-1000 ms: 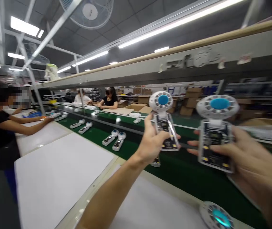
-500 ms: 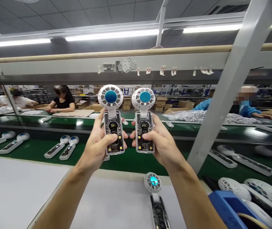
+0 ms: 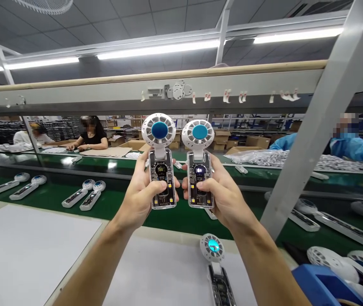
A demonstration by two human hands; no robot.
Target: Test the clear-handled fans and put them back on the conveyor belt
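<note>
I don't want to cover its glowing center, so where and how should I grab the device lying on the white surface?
Probably the dark handle, from above on the near side: it's straight, narrower than the round white head, and points toward you.

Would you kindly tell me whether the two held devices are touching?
Apart: the head view shows a visible gap between the left device and the right device.

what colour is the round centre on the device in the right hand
The round centre on the device in the right hand is blue, seen best in the head view.
</note>
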